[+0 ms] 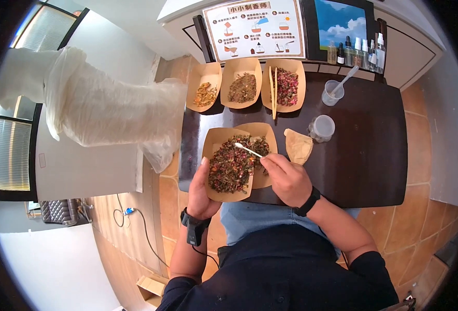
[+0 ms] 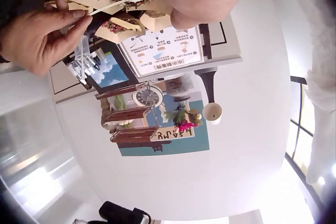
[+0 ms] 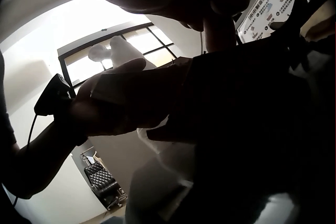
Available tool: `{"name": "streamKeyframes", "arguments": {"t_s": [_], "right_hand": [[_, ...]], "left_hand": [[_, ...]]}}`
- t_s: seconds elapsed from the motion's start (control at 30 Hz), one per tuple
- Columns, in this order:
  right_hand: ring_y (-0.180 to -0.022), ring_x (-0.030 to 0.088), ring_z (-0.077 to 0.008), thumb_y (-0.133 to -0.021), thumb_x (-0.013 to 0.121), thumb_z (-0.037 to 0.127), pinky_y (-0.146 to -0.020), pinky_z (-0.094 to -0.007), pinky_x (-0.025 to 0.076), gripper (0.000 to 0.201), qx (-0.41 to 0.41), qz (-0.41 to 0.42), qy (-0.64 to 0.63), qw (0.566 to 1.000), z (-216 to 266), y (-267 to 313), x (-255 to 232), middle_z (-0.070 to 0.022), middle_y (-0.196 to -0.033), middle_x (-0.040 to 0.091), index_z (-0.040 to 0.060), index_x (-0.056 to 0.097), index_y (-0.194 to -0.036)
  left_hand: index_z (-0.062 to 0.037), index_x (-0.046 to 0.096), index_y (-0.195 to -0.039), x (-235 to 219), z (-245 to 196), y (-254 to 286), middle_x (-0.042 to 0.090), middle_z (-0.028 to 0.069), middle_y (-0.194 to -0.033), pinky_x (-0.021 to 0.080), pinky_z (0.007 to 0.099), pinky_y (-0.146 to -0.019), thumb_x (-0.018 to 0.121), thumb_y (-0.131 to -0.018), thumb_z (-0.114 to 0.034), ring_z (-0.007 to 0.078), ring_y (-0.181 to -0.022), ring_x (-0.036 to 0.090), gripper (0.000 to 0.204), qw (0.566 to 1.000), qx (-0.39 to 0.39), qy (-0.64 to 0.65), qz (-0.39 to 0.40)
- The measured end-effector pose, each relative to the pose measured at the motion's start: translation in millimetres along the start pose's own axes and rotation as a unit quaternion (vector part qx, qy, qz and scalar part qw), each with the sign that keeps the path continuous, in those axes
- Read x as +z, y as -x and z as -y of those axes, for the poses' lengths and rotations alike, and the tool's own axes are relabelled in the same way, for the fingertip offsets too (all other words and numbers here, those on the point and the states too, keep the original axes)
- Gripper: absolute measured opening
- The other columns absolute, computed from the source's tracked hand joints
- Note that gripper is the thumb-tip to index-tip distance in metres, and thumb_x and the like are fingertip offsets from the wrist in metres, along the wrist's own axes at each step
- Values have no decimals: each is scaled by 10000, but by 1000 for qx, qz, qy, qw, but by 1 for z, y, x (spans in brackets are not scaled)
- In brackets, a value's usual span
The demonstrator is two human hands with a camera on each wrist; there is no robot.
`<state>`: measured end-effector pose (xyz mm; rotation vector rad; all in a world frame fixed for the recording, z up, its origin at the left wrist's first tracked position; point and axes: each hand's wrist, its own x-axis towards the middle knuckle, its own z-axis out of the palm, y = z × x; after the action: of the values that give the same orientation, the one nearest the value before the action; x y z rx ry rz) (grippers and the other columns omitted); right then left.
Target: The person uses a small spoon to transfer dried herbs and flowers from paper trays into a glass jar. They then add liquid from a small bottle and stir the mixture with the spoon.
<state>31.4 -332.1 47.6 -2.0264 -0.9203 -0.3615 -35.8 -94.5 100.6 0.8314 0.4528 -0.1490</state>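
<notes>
My left hand [image 1: 204,194] grips the near left side of a brown paper tray [image 1: 216,137], thumb up along its wall. Inside lies a heap of mixed dried petals and herbs [image 1: 229,168]. Between thumb and fingers, my right hand [image 1: 290,181] pinches a slim white plastic spoon [image 1: 249,151]. The spoon's bowl is over the heap, and in the left wrist view the spoon [image 2: 113,6] also slants across the petals. A second paper tray [image 1: 267,133] with similar dried mix sits behind the first, partly hidden by it and by my right hand. The right wrist view is very dark.
Three paper trays with dried material line the back of the dark table [image 1: 363,155]; wooden tongs [image 1: 274,93] lie on the right one. To the right are a folded paper piece [image 1: 298,146], a lidded jar [image 1: 322,127] and a cup [image 1: 332,94] with a spoon. Bottles [image 1: 357,53] stand behind.
</notes>
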Motion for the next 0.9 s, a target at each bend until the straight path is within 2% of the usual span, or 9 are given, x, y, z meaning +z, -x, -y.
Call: {"name": "streamKeyframes", "arguments": {"t_s": [0.33, 0.4, 0.47, 0.57, 0.67, 0.73, 0.9], "right_hand": [[-878, 747, -308, -846, 652, -53, -772, -395, 626, 364, 7, -12, -18, 1000, 6, 1, -11, -152, -1152, 693, -57, 703, -1206], [-874, 740, -309, -840, 653, -39, -773, -399, 615, 370, -32, -6, -12, 999, 5, -2, -5, -149, -1124, 699, -49, 707, -1206], [-858, 734, -311, -849, 657, -21, -762, -401, 605, 347, -31, -2, -6, 999, 6, -3, -3, -145, -1107, 704, -39, 710, -1192], [-861, 734, -310, -840, 665, -24, -748, -400, 603, 325, -10, 7, 11, 1000, 1, -2, -4, -145, -1088, 709, -33, 713, -1161], [-858, 729, -308, -831, 671, -28, -742, -400, 601, 305, 14, -1, 21, 1000, -2, -1, -12, -137, -1052, 713, -31, 716, -1133], [-835, 717, -306, -821, 677, -34, -735, -399, 600, 312, -8, -33, 14, 999, -2, -3, -17, -133, -1018, 711, -31, 719, -1130], [-849, 698, -289, -826, 678, -14, -734, -392, 595, 310, -20, -8, 29, 999, 9, -14, -16, -116, -1011, 701, -30, 720, -1133]], "left_hand": [[-37, 447, -1597, 0, -1, 4, 614, 163, -1520, 536, 492, -1143, 415, -1175, -444, 318, -1346, 644, 588, 1000, -5, -22, -17], [-38, 446, -1599, -2, 0, 4, 614, 162, -1521, 536, 494, -1143, 416, -1174, -443, 319, -1344, 646, 588, 999, -7, -25, -20], [-40, 447, -1599, -4, 0, 5, 615, 164, -1520, 538, 495, -1141, 416, -1174, -442, 318, -1341, 648, 585, 1000, -13, -17, -19], [-21, 474, -1573, -5, -1, 5, 630, 160, -1509, 532, 473, -1149, 429, -1178, -428, 301, -1344, 651, 570, 1000, -3, -3, -6], [-33, 449, -1595, -8, 0, 6, 616, 166, -1518, 540, 493, -1139, 416, -1175, -443, 317, -1339, 649, 588, 1000, -6, -15, -14], [-31, 450, -1593, -8, 1, 6, 616, 166, -1519, 536, 491, -1143, 415, -1175, -441, 314, -1342, 647, 586, 1000, -6, -16, -16], [-30, 456, -1589, -3, 2, 6, 615, 161, -1521, 525, 483, -1154, 410, -1178, -435, 303, -1350, 641, 578, 1000, -10, -25, -16]]}}
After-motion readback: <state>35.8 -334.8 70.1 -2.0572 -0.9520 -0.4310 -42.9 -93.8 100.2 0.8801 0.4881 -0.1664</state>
